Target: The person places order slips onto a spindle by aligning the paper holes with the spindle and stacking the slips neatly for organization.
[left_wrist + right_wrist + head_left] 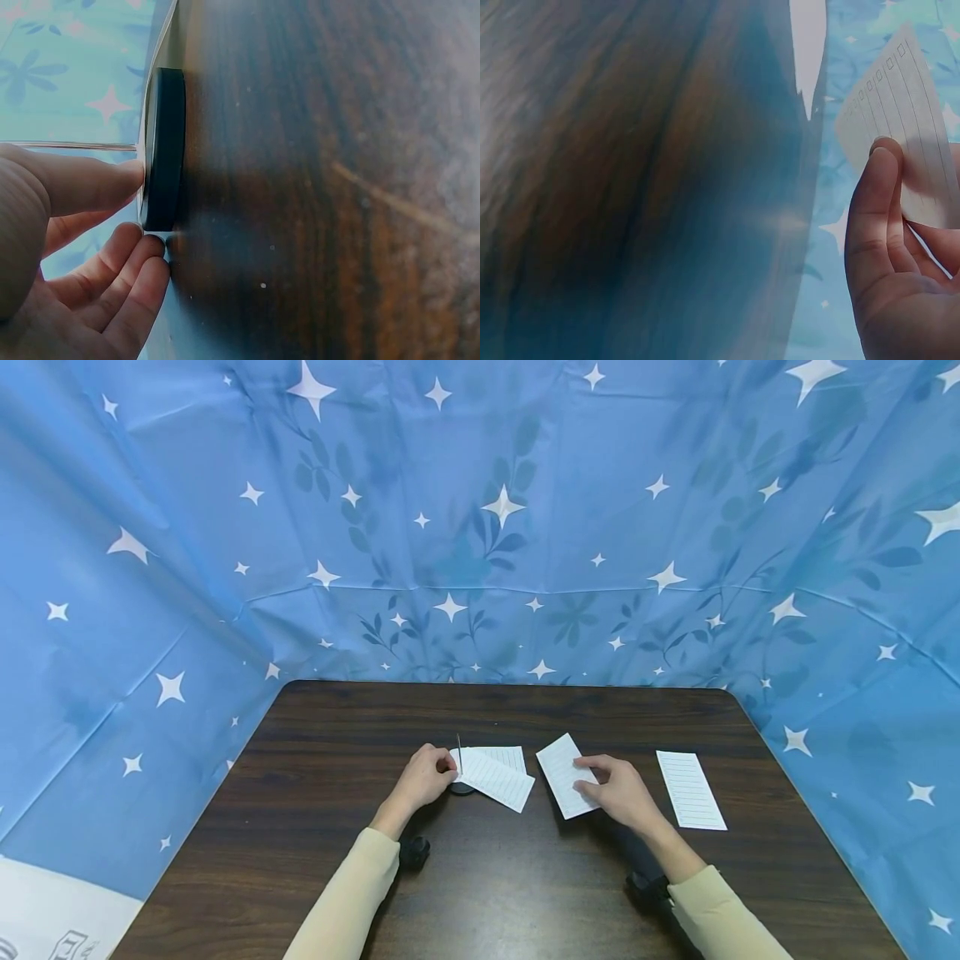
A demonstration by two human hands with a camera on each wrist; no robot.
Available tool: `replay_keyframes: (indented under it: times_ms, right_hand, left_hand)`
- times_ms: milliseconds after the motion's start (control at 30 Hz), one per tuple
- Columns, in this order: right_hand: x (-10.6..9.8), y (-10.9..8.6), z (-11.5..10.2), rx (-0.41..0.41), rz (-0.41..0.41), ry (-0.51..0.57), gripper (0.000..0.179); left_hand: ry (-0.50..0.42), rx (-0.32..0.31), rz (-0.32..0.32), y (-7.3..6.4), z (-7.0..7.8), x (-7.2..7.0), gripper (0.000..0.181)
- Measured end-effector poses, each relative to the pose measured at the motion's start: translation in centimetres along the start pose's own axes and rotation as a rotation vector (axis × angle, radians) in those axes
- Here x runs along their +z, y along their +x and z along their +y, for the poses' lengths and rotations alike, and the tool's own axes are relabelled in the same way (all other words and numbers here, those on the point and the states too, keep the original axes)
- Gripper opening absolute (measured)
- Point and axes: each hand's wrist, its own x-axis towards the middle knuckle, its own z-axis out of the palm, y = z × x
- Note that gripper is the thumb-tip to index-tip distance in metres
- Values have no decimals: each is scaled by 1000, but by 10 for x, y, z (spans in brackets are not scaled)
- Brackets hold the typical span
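Hands (618, 789) at lined cards (562, 775), black spike base (169, 150) partly covered, seemingly round

Lined slips (495, 779) overlap at an upright spike (71, 144), near a raised slip (562, 772)

From the frame's bottom edge, the left forearm (348, 893) slants up rightward, the right forearm (727, 914) up leftward. Left of centre, the left hand (422, 777) bends its fingers (139, 300), thumb (90, 180) extended, its grip hard to judge; right of centre, the right hand (621, 792) pinches.
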Motion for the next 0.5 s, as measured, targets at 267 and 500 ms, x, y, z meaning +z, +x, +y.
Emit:
replay_keyframes:
  times_ms: [267, 500]
  right_hand:
    - [5, 4, -16, -19, 24, 60, 35]
    - [7, 7, -30, 9, 11, 140, 37]
  left_hand:
    - [15, 12, 10, 0, 1, 1, 11]
    - [11, 7, 11, -1, 1, 1, 11]
